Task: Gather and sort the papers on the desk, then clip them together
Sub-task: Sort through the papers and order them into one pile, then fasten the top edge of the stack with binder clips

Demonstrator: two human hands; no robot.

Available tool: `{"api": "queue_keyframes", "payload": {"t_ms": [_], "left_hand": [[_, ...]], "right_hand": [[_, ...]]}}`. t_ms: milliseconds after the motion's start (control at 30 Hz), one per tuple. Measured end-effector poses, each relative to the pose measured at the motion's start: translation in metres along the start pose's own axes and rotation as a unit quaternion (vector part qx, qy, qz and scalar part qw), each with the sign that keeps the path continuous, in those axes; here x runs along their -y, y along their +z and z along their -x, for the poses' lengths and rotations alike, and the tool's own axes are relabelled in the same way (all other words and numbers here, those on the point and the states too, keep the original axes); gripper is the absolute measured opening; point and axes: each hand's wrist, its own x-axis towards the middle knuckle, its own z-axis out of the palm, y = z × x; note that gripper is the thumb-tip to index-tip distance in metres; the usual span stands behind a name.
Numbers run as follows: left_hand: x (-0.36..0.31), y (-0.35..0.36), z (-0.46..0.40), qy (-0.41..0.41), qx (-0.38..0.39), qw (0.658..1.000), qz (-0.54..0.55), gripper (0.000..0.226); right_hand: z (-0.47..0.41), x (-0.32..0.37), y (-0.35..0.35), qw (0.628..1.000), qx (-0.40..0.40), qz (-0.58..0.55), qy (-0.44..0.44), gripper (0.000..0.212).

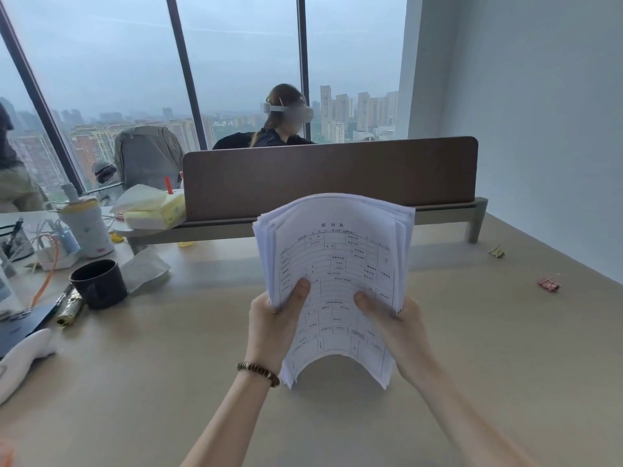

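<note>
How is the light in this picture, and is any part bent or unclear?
Head view: soft grey daylight from the windows, faint shadow under the paper stack; wide-angle lens bends the window frames and desk edges; the stack's print is too small to read.

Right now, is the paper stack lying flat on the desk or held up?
Held up. Both the left hand and right hand grip the paper stack, its bottom edge arching clear of the desk.

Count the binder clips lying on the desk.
1 for sure: a pink binder clip lies on the desk far right, apart from the paper stack held by both hands. A small greenish item beyond it is too blurred to tell.
</note>
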Motion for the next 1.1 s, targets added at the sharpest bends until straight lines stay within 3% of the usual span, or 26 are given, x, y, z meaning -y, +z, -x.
{"api": "queue_keyframes", "payload": {"t_ms": [100,267,367,467,567,833,967,1100], "left_hand": [[0.005,-0.004,-0.001,0.003,0.031,0.999,-0.026,0.036],[0.011,-0.022,-0.017,0.038,0.066,0.993,-0.088,0.073],[0.007,-0.031,-0.025,0.016,0.094,0.993,-0.074,0.064],[0.0,-0.033,-0.026,-0.049,0.145,0.988,0.008,0.039],[0.003,-0.027,-0.022,-0.109,0.183,0.976,0.05,0.037],[0.03,0.012,0.001,-0.195,0.264,0.943,0.045,0.042],[0.035,0.023,-0.004,-0.241,0.324,0.913,0.054,0.038],[0.039,0.04,-0.016,-0.276,0.324,0.9,0.095,0.046]], "right_hand": [[0.0,-0.009,0.0,0.999,-0.022,-0.003,0.023,0.011],[-0.003,-0.009,-0.004,0.993,0.01,0.121,-0.005,0.022],[-0.014,0.003,-0.015,0.984,0.043,0.172,-0.001,0.026],[-0.023,0.014,-0.024,0.99,0.095,0.059,0.086,0.034],[-0.024,0.016,-0.033,0.988,0.114,0.002,0.105,0.031],[-0.037,-0.006,-0.07,0.993,-0.067,0.084,0.047,0.023],[-0.033,-0.019,-0.092,0.993,-0.072,0.089,0.039,0.016],[-0.032,-0.029,-0.107,0.994,-0.074,0.056,0.059,0.014]]}}
